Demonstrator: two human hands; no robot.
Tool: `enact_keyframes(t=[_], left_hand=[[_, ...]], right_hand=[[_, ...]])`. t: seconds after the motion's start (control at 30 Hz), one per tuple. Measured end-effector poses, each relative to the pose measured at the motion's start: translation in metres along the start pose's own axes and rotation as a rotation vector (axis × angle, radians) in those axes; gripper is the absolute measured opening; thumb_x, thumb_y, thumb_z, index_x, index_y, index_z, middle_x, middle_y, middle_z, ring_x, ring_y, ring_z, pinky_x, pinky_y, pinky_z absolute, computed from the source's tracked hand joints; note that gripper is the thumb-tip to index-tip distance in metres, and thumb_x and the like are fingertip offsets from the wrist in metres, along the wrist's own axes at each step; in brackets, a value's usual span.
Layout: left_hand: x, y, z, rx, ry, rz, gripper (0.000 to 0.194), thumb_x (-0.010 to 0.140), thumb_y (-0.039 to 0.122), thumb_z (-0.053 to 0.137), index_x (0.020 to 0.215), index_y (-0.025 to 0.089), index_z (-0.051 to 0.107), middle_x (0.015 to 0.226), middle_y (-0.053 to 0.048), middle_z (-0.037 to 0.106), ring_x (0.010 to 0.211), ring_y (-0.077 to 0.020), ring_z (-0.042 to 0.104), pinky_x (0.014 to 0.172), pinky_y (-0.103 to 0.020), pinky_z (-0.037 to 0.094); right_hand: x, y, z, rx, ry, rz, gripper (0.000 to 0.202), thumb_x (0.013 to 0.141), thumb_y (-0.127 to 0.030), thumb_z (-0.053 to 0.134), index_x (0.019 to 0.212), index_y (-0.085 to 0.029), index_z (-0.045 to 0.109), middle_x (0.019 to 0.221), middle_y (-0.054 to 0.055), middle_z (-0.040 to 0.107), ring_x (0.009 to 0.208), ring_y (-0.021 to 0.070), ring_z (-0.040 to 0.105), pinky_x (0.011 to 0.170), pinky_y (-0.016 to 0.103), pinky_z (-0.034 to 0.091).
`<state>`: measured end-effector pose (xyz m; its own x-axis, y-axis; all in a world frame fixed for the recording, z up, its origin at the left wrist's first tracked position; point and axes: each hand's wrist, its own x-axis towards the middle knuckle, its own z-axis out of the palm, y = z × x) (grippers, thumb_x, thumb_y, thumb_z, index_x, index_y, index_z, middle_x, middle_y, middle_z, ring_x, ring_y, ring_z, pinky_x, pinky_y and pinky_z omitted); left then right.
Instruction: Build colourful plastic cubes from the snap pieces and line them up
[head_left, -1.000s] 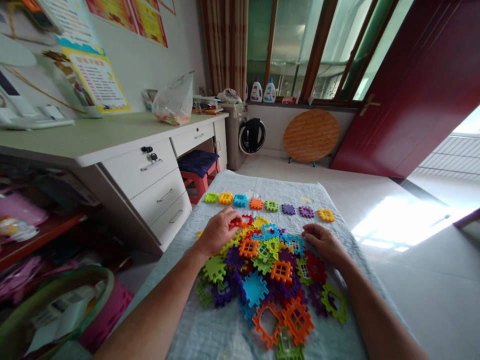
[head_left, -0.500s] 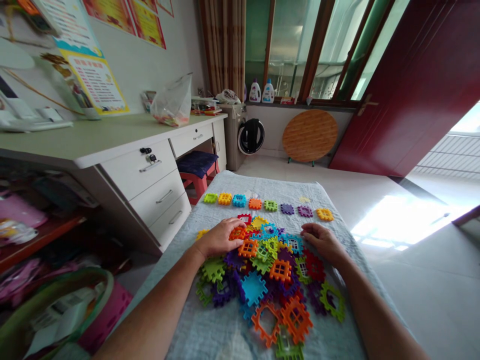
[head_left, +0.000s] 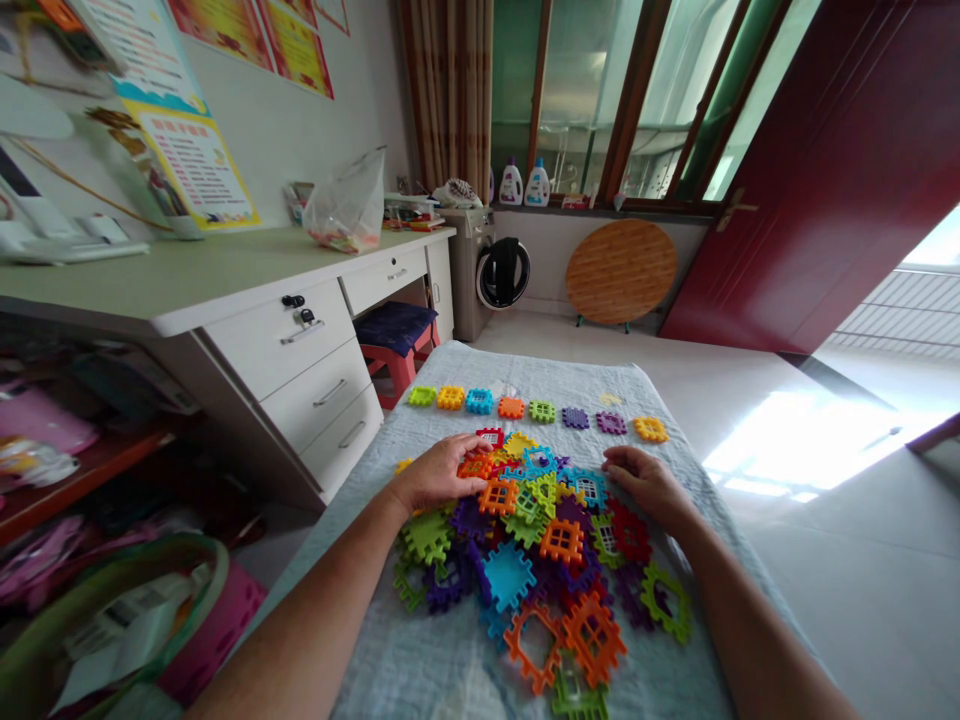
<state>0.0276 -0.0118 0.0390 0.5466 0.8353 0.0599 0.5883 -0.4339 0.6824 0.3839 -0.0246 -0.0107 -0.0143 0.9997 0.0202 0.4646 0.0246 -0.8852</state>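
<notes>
A heap of flat plastic building tiles with notched edges (head_left: 510,575) lies on the cloth in front of me, in several colours. My left hand (head_left: 439,472) rests at the heap's far left edge. Its thumb and fingers are apart, with an orange tile (head_left: 475,467) showing between them; I see no firm grip. My right hand (head_left: 646,482) lies at the right edge, fingers loosely bent and apart, nothing visible in them. Nearest to it are a blue window tile (head_left: 589,488) and a red tile (head_left: 630,532). Beyond the heap runs a row of single tiles, including an orange one (head_left: 511,408).
A pale blue cloth (head_left: 540,372) covers the table. To the left stand a desk with drawers (head_left: 300,345) and a stool (head_left: 397,330). A washing machine (head_left: 469,275), a round wooden tabletop (head_left: 621,270) and a red door (head_left: 810,170) are farther back.
</notes>
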Motion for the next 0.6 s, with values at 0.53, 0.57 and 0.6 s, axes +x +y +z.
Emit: enact_keyframes(t=[0.53,0.57,0.6], left_hand=[[-0.006,0.016,-0.011,-0.065,0.01,0.084,0.055,0.067,0.027,0.068,0.12,0.024,0.053,0.121,-0.006,0.055,0.107,-0.0219,0.054,0.096,-0.038,0.042],[-0.007,0.019,-0.011,-0.08,-0.01,0.098,0.055,0.067,0.028,0.068,0.12,0.025,0.052,0.122,-0.005,0.054,0.108,-0.0216,0.054,0.096,-0.038,0.042],[-0.008,0.023,-0.011,-0.086,-0.043,0.107,0.056,0.067,0.03,0.069,0.121,0.026,0.052,0.123,-0.005,0.054,0.107,-0.0215,0.054,0.096,-0.038,0.042]], right_hand=[[0.001,0.003,0.0,0.003,0.0,-0.013,0.032,0.074,-0.039,0.06,0.099,-0.018,0.059,0.084,0.004,0.067,0.078,0.0181,0.062,0.072,0.031,0.049],[0.001,0.003,0.0,0.006,-0.001,-0.011,0.032,0.074,-0.039,0.06,0.099,-0.018,0.059,0.085,0.004,0.067,0.078,0.0181,0.062,0.072,0.031,0.05],[0.001,0.003,0.0,0.005,-0.004,-0.01,0.032,0.075,-0.04,0.06,0.099,-0.018,0.059,0.085,0.004,0.067,0.078,0.0181,0.062,0.072,0.032,0.049]])
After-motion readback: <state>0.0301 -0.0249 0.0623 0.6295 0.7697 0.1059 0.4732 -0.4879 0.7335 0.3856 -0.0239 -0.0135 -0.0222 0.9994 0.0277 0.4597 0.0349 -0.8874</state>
